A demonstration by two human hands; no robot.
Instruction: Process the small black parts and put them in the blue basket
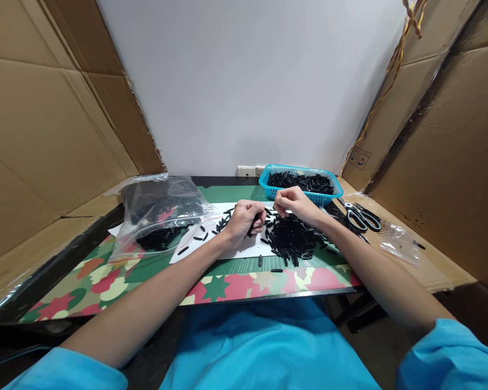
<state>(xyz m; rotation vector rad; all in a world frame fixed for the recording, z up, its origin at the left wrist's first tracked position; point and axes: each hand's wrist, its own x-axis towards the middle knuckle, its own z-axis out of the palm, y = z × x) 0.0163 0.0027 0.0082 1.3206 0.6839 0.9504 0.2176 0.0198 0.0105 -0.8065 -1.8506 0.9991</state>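
Note:
My left hand [245, 221] is closed over the white sheet, with small black stick-like pieces [254, 226] showing between its fingers. To its right, my right hand [296, 203] is curled with fingertips together, just above the near side of the blue basket. Whatever those fingertips may hold is hidden or too small to make out. Below my right hand lies a dense pile of the same black pieces [290, 238]. More pieces are scattered on the white paper [238, 252] around and behind my left hand.
A blue plastic basket [336, 189] full of black pieces stands at the back. On the left lies a clear plastic bag [162, 203] with black pieces inside. Scissors [361, 218] and a small clear bag [399, 244] lie at the right. Cardboard walls [439, 135] flank the table.

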